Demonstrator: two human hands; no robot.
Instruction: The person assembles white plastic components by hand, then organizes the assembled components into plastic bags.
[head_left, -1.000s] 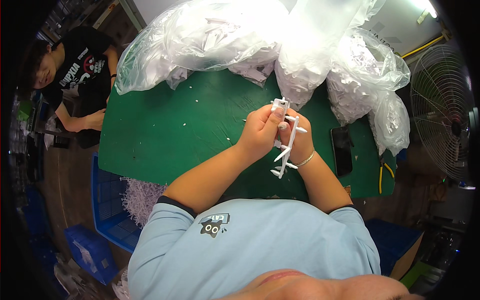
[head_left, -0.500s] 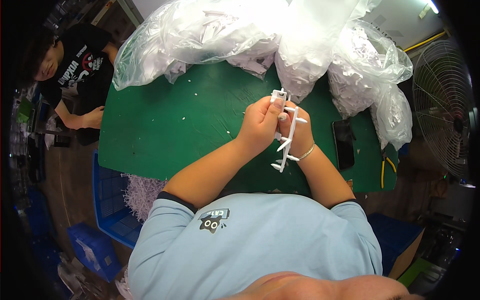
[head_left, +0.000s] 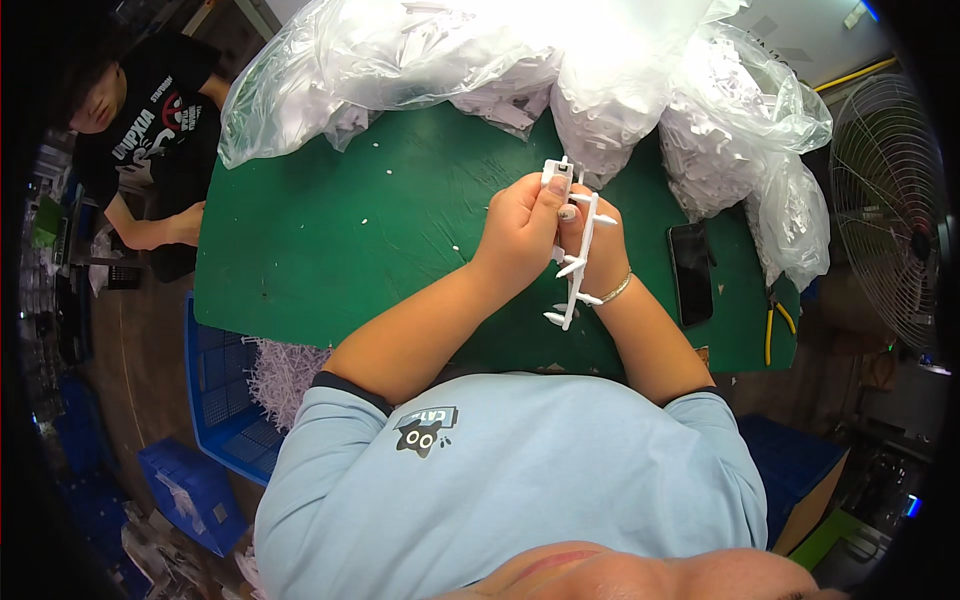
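Over the green table (head_left: 300, 250), my two hands are held close together around a white moulded plastic part. My left hand (head_left: 518, 228) is closed, its thumb pressed on the flat clip-like end (head_left: 557, 172) of the part. My right hand (head_left: 603, 250), a bracelet at its wrist, is closed against the same part from the other side. A white plastic runner (head_left: 582, 245) with several short pointed prongs hangs down between my wrists toward my chest. Where the runner joins the part is hidden by my fingers.
Clear bags (head_left: 400, 60) of white plastic parts line the table's far side. At right lie a black phone (head_left: 690, 275) and yellow-handled pliers (head_left: 769, 330). A blue crate (head_left: 225, 420) of white runner scraps stands at lower left. A person (head_left: 150, 140) sits at left; a fan (head_left: 890, 200) stands right.
The whole view has shifted slightly, so the table and bags sit a little higher. My hands keep their grip on the white part, with the runner turned a little more upright.
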